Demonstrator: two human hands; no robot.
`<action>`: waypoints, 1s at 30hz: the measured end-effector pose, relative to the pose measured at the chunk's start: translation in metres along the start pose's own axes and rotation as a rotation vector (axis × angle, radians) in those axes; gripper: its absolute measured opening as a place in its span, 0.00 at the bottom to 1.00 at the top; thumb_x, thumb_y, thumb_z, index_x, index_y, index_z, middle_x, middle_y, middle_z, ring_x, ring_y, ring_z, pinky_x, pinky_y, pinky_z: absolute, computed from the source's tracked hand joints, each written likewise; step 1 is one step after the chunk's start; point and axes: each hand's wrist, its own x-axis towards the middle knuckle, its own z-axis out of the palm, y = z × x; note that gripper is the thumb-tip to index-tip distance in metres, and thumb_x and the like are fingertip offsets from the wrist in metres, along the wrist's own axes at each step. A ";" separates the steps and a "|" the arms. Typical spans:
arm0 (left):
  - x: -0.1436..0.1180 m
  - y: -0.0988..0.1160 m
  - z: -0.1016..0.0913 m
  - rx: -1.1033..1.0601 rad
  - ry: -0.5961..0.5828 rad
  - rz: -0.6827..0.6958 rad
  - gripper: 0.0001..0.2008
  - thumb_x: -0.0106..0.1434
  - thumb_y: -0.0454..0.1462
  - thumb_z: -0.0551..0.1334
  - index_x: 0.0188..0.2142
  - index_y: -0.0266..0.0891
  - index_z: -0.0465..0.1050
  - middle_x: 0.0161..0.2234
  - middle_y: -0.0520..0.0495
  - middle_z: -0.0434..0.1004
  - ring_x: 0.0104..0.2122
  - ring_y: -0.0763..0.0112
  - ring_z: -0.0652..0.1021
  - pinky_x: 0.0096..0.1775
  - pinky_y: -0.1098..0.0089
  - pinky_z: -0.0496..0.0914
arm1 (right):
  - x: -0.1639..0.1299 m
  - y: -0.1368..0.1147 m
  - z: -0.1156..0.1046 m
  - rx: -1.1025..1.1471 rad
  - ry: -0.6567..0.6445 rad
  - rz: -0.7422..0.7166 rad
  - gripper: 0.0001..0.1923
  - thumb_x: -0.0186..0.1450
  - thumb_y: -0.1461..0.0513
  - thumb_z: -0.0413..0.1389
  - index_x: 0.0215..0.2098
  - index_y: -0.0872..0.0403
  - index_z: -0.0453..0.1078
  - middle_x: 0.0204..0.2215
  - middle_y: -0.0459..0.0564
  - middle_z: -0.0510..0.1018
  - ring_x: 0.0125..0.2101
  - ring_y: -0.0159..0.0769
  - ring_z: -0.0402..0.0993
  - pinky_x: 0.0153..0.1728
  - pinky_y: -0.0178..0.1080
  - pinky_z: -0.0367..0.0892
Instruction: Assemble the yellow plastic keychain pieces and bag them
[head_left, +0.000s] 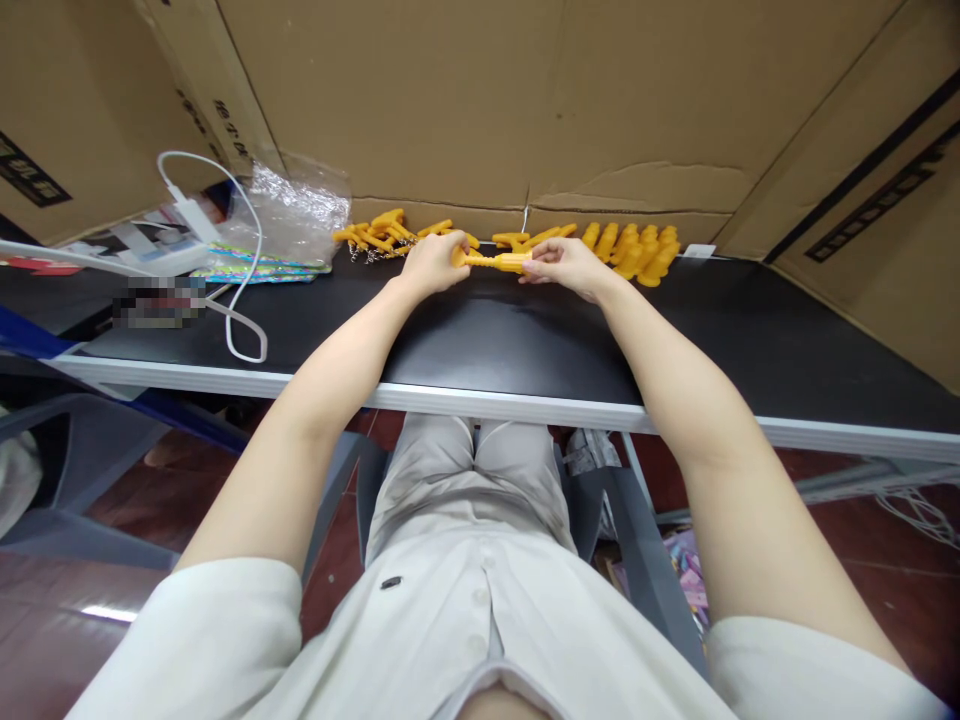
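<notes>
Between my two hands, a yellow plastic piece point(511, 262) with a narrow ribbed neck lies level, just above the black tabletop. My left hand point(436, 264) pinches its left end, and my right hand point(566, 268) grips the thicker right end. Its exact kind is too small to make out. Behind my left hand lies a pile of yellow pieces with small metal chains point(382, 236). More yellow pieces point(525, 239) lie behind the held one. To the right of my right hand, several yellow peg-like figures point(637, 250) sit close together in rows.
Cardboard walls point(450, 100) enclose the black tabletop point(510, 345) at the back and sides. At the left are a clear plastic bag point(296, 205), colourful packets point(262, 265) and a looping white cable point(259, 230). A small white card point(699, 251) lies at the back right.
</notes>
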 end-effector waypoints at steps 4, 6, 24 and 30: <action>-0.003 0.006 -0.004 0.010 0.006 -0.032 0.12 0.62 0.36 0.69 0.46 0.46 0.82 0.42 0.43 0.88 0.49 0.45 0.85 0.55 0.52 0.76 | -0.004 -0.007 0.008 0.089 -0.029 0.125 0.26 0.71 0.41 0.72 0.38 0.52 0.74 0.24 0.51 0.81 0.24 0.39 0.83 0.28 0.36 0.81; -0.003 0.010 -0.005 0.008 0.004 -0.042 0.13 0.63 0.36 0.69 0.47 0.46 0.82 0.42 0.43 0.88 0.49 0.46 0.84 0.55 0.53 0.76 | -0.001 -0.005 0.011 0.081 -0.013 0.155 0.29 0.74 0.36 0.66 0.40 0.53 0.76 0.21 0.50 0.79 0.20 0.38 0.80 0.23 0.36 0.78; -0.005 0.012 -0.004 0.011 -0.003 -0.033 0.14 0.64 0.37 0.68 0.50 0.45 0.82 0.44 0.43 0.88 0.51 0.46 0.84 0.57 0.51 0.75 | -0.003 -0.006 0.007 0.105 -0.078 0.162 0.31 0.73 0.34 0.64 0.40 0.52 0.75 0.19 0.47 0.78 0.13 0.33 0.71 0.16 0.34 0.69; 0.000 0.005 0.001 -0.031 0.026 0.003 0.14 0.63 0.37 0.68 0.49 0.46 0.82 0.41 0.45 0.87 0.50 0.49 0.84 0.57 0.54 0.75 | -0.001 -0.009 0.005 0.055 -0.069 0.185 0.35 0.72 0.30 0.61 0.41 0.53 0.78 0.18 0.47 0.76 0.13 0.33 0.70 0.16 0.35 0.68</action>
